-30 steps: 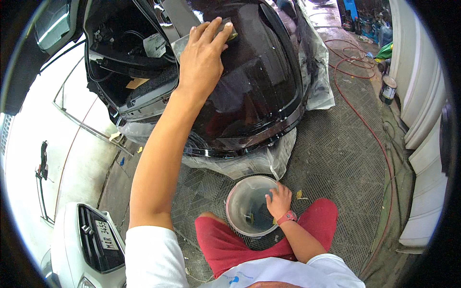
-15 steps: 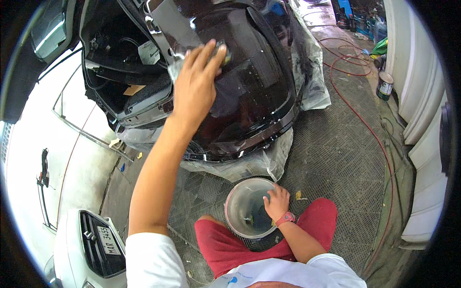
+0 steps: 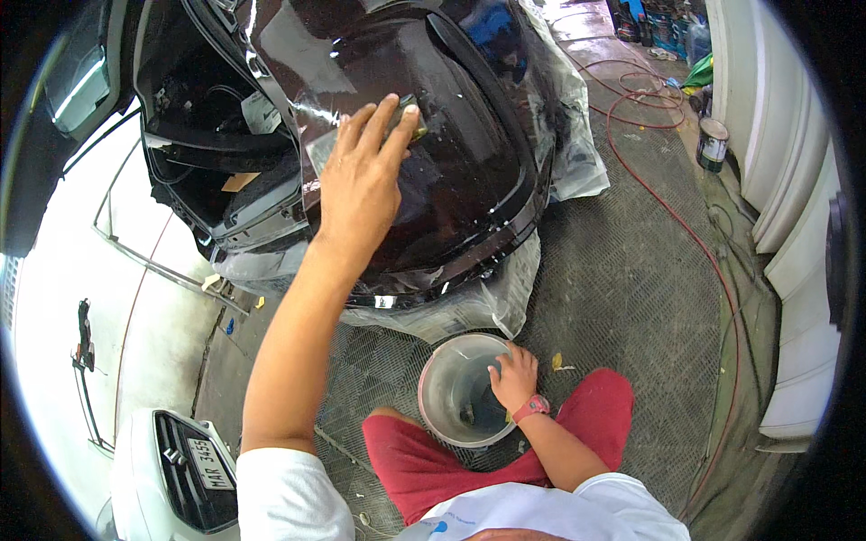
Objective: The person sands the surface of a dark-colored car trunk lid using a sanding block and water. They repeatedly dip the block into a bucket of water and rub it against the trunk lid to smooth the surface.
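Observation:
My left hand (image 3: 363, 167) is flattened over the glossy dark maroon car body panel (image 3: 433, 189). Beneath its fingertips shows a small dark pad with a yellowish-green edge (image 3: 417, 131), pressed to the paint; the palm hides the rest of it. White specks and wet-looking streaks dot the panel. Low between my knees stands a translucent bucket (image 3: 431, 379) of water, with a small dark piece (image 3: 467, 413) in it. My right hand (image 3: 514, 377), wearing a red wristwatch, grips the bucket's right rim, thumb on the inner side.
Plastic sheeting (image 3: 505, 302) skirts the car's lower edge. A red hose (image 3: 672, 216) runs along the textured floor on the right, near a paint can (image 3: 712, 144) and white panels (image 3: 794, 252). The front of a white car (image 3: 144, 478) is at lower left.
My left hand has shifted slightly down relative to the panel with the pad. The whole view has moved a little; my right hand keeps its place at the bucket's rim.

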`<action>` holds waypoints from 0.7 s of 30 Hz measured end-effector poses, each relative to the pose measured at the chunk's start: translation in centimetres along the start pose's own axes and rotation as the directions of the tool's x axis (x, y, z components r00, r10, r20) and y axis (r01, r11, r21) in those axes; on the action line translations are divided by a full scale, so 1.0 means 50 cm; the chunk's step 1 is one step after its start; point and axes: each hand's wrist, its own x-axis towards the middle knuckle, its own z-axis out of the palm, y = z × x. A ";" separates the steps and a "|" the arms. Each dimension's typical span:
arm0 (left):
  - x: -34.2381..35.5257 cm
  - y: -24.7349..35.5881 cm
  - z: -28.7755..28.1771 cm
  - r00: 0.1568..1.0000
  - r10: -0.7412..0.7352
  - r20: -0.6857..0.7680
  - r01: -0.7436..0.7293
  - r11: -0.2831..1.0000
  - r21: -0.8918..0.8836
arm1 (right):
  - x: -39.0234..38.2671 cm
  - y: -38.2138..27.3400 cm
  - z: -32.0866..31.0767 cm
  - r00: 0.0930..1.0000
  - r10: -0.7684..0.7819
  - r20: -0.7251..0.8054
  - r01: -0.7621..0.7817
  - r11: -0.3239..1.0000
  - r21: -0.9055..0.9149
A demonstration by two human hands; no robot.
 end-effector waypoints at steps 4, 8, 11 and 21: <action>0.089 -0.044 0.012 0.998 0.015 -0.064 -0.017 1.000 -0.019 | -0.003 -0.029 0.010 1.000 -0.005 0.030 0.004 0.999 0.040; 0.070 -0.029 0.019 0.993 -0.033 -0.112 0.031 0.999 -0.020 | -0.003 -0.018 0.020 1.000 -0.011 0.029 0.010 1.000 0.010; -0.013 0.019 -0.002 0.996 -0.067 -0.061 0.066 0.998 -0.016 | 0.002 -0.001 0.019 0.996 0.019 0.087 -0.017 1.000 -0.023; -0.606 0.308 0.005 0.122 -0.444 0.888 0.594 -0.684 -0.423 | 0.128 -0.124 -0.147 0.982 0.081 0.170 -0.164 0.811 0.562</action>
